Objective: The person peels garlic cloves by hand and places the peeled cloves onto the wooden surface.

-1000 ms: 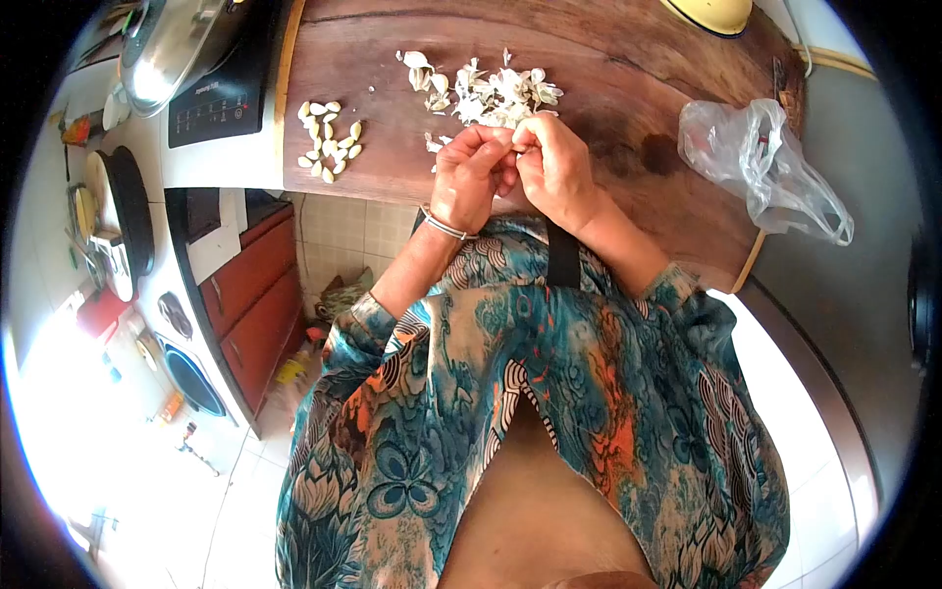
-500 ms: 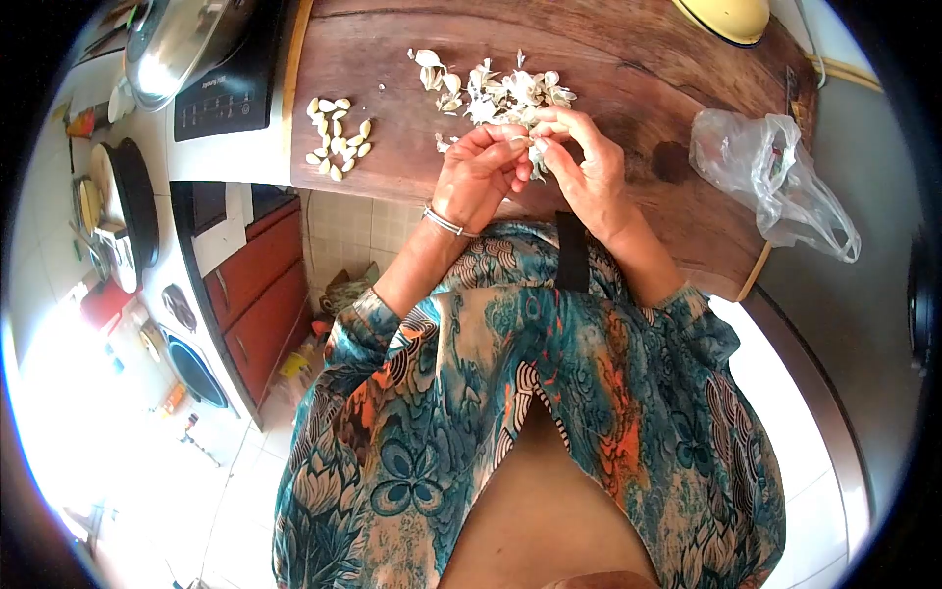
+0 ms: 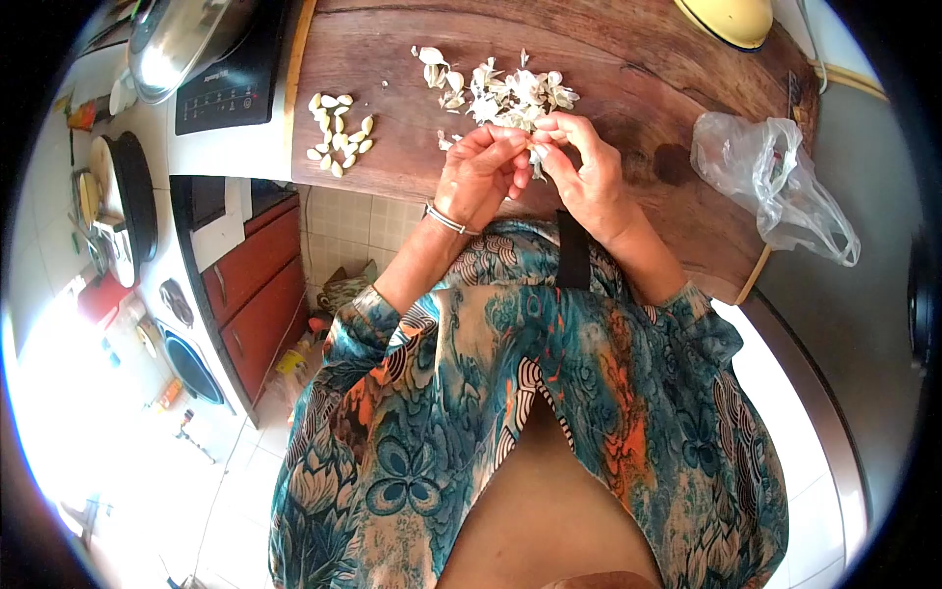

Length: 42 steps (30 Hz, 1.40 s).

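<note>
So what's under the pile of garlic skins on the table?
The wooden table shows around the garlic skins. What lies directly beneath them is covered; the left hand and right hand block some of the near edge.

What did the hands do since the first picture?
The right hand uncurled, its thumb and fingers spreading apart near the left hand. A pale scrap of garlic skin now shows between them. The peeled garlic cloves, garlic skin pile and plastic bag stayed put.

A teal, orange-splashed garment (image 3: 412, 432), dark strap (image 3: 573, 253) and pale bracelet (image 3: 450, 221), perhaps metal, are worn.
</note>
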{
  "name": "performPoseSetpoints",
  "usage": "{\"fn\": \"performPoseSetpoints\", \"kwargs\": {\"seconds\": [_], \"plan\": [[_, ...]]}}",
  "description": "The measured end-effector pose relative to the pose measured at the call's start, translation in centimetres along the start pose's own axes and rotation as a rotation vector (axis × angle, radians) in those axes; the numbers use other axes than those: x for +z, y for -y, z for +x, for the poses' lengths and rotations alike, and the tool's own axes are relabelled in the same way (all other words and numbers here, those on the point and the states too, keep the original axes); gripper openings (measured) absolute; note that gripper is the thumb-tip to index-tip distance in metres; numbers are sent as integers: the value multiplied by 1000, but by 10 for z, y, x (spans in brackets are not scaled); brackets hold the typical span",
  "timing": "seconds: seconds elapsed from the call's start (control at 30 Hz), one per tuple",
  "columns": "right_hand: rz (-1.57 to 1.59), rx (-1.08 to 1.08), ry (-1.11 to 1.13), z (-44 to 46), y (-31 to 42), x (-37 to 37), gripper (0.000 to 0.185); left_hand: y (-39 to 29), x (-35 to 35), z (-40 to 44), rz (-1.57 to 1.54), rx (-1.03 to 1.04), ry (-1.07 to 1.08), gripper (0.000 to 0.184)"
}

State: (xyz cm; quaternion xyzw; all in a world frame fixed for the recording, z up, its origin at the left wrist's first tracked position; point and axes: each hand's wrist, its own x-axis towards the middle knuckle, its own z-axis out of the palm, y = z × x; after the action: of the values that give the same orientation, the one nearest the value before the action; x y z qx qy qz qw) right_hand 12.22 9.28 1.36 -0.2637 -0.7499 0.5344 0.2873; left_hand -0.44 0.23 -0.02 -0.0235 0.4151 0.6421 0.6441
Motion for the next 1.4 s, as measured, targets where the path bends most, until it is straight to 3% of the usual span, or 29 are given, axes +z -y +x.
{"fn": "performPoseSetpoints", "kwargs": {"seconds": [0.43,0.97,1.07,1.17,1.4], "plan": [[-129,-74,4,-5,-6,5,27,1,8,-4,193,9,-76,12],[427,482,-59,1,-9,2,24,3,1,5,90,-18,-61,15],[500,537,-172,4,-6,4,24,3,12,3,467,290,-160,17],[482,510,-191,3,-10,5,24,14,6,5,624,539,-81,21],[441,472,-141,1,-9,5,22,5,5,3,378,178,-52,24]]}}
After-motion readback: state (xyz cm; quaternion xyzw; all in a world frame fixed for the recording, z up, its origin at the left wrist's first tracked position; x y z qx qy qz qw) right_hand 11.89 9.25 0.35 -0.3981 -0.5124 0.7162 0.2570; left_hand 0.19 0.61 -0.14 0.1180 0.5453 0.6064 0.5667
